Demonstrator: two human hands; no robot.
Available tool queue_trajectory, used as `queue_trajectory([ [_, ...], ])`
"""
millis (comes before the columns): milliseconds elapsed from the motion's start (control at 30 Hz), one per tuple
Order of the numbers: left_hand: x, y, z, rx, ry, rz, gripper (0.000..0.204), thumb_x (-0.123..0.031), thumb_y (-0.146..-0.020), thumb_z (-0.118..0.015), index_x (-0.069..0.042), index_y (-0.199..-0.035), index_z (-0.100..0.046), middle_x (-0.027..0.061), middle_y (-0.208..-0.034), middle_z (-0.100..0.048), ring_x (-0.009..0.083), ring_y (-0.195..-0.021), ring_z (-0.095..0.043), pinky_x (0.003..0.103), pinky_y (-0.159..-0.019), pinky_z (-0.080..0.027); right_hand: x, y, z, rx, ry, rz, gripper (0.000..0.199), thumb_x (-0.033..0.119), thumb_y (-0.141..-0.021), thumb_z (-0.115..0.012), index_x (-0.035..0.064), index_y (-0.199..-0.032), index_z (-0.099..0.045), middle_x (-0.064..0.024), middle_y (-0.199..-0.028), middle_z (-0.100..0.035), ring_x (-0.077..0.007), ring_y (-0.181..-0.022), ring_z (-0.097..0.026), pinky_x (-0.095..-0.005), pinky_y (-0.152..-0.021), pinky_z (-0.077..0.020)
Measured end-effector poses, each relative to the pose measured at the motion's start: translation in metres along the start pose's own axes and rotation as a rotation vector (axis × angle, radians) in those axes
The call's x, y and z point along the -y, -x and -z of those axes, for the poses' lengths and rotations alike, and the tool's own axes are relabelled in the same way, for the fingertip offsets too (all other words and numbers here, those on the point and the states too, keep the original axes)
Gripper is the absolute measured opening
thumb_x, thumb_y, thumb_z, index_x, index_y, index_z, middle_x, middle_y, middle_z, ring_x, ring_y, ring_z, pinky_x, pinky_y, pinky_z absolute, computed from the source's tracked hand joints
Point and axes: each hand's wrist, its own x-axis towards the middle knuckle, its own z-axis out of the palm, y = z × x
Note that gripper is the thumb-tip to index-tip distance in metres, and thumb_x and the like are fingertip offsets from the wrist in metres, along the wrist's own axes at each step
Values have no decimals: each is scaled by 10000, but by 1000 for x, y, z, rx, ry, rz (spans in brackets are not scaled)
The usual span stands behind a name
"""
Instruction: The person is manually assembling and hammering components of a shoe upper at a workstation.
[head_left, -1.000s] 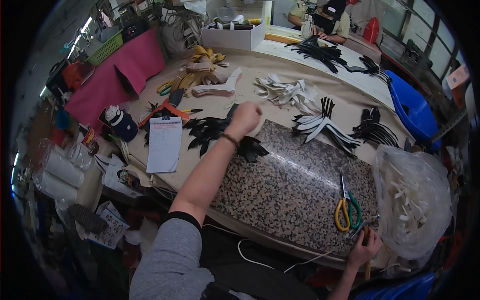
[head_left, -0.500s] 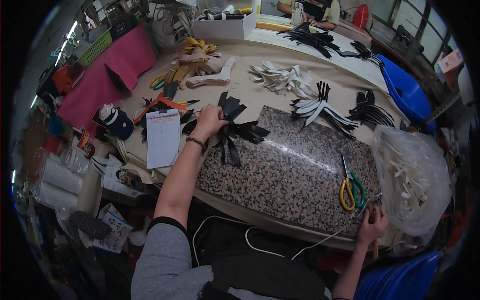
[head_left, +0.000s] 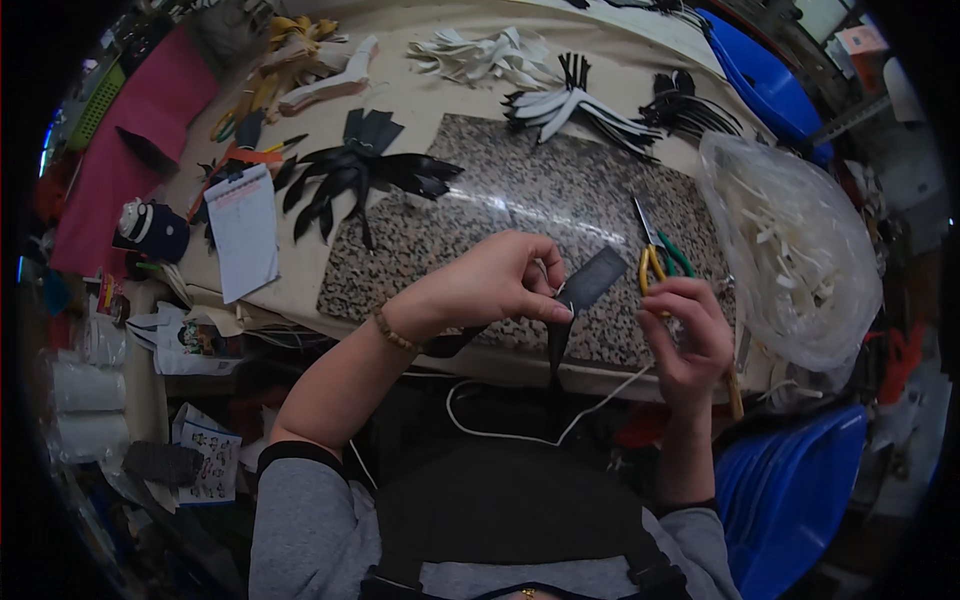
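My left hand [head_left: 500, 280], wearing a beaded bracelet, pinches a black strap piece [head_left: 596, 278] over the near edge of the stone slab [head_left: 480, 235]. The strap's flat, wide end points to the right, and narrow tails hang below the hand. A small pale bit shows at the fingertips. My right hand [head_left: 692, 335] is raised to the right of the strap, thumb and fingers curled close together. Whatever it may hold is too small to see. Just beyond its fingers lie scissors [head_left: 655, 250] with yellow and green handles. A fan of black straps [head_left: 355, 170] rests at the slab's far-left corner.
White-and-black strips [head_left: 575, 105] and black strips [head_left: 685, 105] lie beyond the slab. A clear bag of white scraps [head_left: 790, 250] stands at right, above blue plastic trays [head_left: 790, 490]. A wooden tool handle [head_left: 735, 393] juts over the near edge. At left is a notepad [head_left: 243, 235].
My left hand has left the black strap pile and come nearer with one strap piece. My right hand has let go of the wooden handle and risen beside it. The view has tilted down.
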Motion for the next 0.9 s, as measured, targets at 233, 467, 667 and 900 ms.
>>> queue_trajectory([
  [233, 80, -33, -30, -477, -964, -542, 273, -150, -762, -877, -69, -936, -683, 66, -932, -653, 284, -946, -670, 402, -871, -552, -72, 15, -44, 385, -21, -160, 162, -37, -846, -776, 20, -989, -728, -103, -1043, -719, -284, -942, -734, -361, -818, -578],
  [467, 100, 2, -63, -527, -1221, -562, 269, -138, -861, -730, -6, -1095, -745, 82, -1082, -673, 278, -1080, -648, 407, -959, -531, -76, 0, -67, 522, 17, -41, 169, -9, -864, -747, 48, -1010, -684, -108, -981, -689, -315, -924, -691, -389, -807, -563],
  [667, 101, 17, -81, -514, -1302, -475, 523, -82, -835, -624, 128, -1313, -643, 215, -1373, -630, 348, -1275, -594, 460, -1120, -473, -87, -1, -75, 614, 7, 80, 171, -5, -859, -728, 49, -1005, -660, -101, -944, -669, -315, -911, -666, -394, -799, -546],
  [900, 99, 27, -65, -444, -1275, -422, 559, -98, -863, -636, 17, -1410, -622, 146, -1476, -564, 370, -1390, -519, 547, -1180, -400, -86, 17, -64, 718, -51, 98, 209, -54, -843, -696, 28, -1026, -636, -121, -972, -655, -337, -946, -665, -416, -789, -554],
])
